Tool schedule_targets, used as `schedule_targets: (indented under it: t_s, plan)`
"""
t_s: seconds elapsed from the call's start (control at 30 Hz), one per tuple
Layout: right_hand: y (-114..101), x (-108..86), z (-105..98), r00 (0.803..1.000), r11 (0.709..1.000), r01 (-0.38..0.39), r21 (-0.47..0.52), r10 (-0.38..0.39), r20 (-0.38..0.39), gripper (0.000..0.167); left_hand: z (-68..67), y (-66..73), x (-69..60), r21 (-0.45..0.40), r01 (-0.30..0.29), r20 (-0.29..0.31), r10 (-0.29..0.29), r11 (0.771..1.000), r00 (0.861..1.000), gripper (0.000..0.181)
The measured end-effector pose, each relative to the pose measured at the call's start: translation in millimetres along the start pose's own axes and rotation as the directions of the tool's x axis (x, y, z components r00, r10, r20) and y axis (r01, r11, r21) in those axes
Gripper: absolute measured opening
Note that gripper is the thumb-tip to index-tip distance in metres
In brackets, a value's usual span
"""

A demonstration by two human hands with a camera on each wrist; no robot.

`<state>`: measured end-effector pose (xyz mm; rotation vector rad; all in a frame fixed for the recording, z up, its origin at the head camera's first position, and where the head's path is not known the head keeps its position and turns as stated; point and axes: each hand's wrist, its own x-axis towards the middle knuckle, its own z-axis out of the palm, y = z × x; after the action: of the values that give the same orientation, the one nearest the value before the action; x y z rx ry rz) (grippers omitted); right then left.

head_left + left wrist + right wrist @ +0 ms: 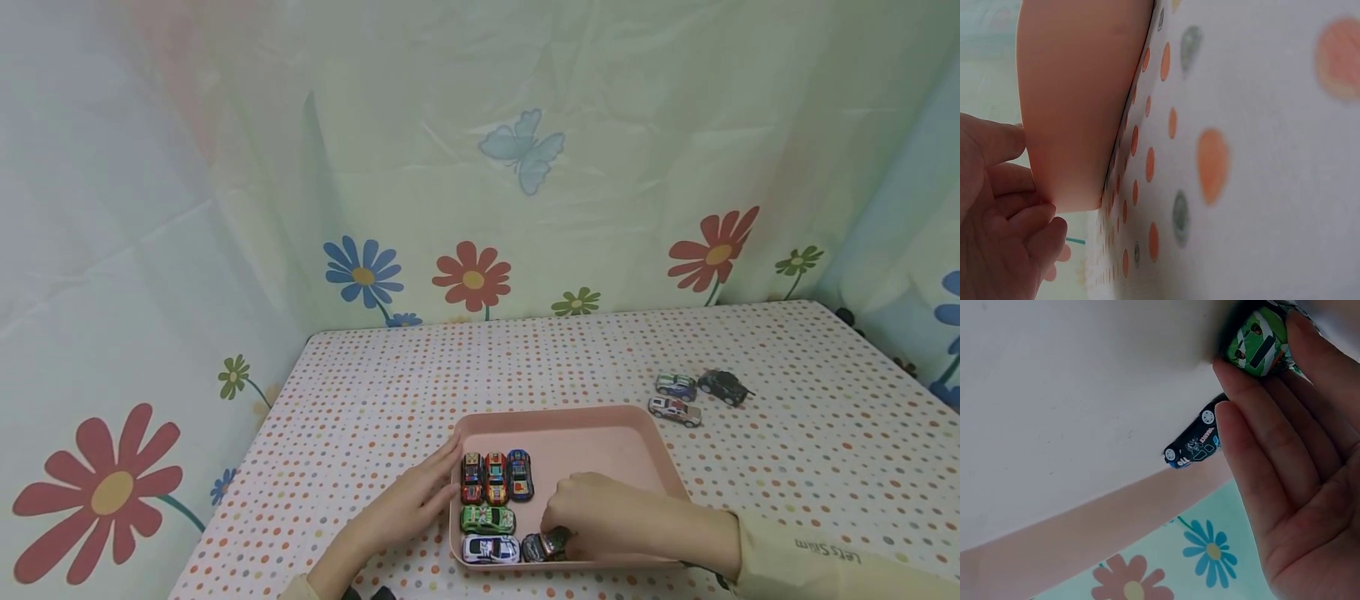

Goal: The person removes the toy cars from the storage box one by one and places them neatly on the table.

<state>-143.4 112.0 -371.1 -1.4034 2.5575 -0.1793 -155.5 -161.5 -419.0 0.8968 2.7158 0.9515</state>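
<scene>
Apparently pinches 1 partly hidden dark car (pixel 534 547) in the right hand (pixel 581 507), beside 1 white car (pixel 491 549) inside the pink tray (pixel 592 448); rests the left hand (pixel 407 503) loosely against its left rim.

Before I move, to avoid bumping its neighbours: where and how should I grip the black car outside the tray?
Probably by the middle of its long sides, coming from above: the black car lies roughly left to right, those sides look free, while the green-and-white car sits close at its left end and a thin piece juts from its right.
</scene>
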Motion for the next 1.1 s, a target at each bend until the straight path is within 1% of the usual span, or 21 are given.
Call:
schedule_targets:
  t_s: [0.1, 0.2, 0.37, 0.57, 0.77, 0.97, 1.1]
  plan:
    - [1, 0.1, 1, 1.000, 1.000, 0.006, 0.001, -0.006, -0.005, 0.018, -0.1, 0.3, -0.1, -0.003, 0.004, 0.004, -0.004, 1.000, 1.000, 0.055]
    - [2, 0.8, 0, 1.000, 1.000, 0.018, -0.009, -0.018, -0.002, 0.019, 0.1, -0.2, 0.5, 0.000, 0.000, 0.003, 0.000, 1.000, 1.000, 0.055]
    - [3, 1.6, -2, 1.000, 0.999, 0.023, -0.035, -0.023, 0.003, 0.018, 0.4, -0.9, 0.9, -0.004, 0.008, 0.009, -0.008, 1.000, 1.000, 0.056]
    - [4, 1.4, -5, 0.999, 0.998, 0.033, -0.049, -0.034, -0.011, 0.018, -0.1, -0.5, 0.8, -0.002, 0.008, 0.007, -0.008, 1.000, 1.000, 0.056]
    - [6, 0.7, -9, 1.000, 0.999, 0.020, -0.046, -0.021, -0.007, 0.016, -0.5, -0.3, 0.7, -0.003, 0.009, 0.008, -0.009, 1.000, 1.000, 0.055]
    - [8, -1.0, -16, 0.999, 0.998, 0.028, -0.058, -0.030, -0.038, 0.015, -0.7, 0.3, 0.7, -0.004, 0.006, 0.007, -0.006, 1.000, 1.000, 0.055]
    - [9, -2.1, -21, 0.998, 0.999, 0.030, -0.034, -0.032, -0.052, 0.014, -0.8, 0.6, 0.6, -0.005, 0.003, 0.006, -0.003, 1.000, 1.000, 0.055]
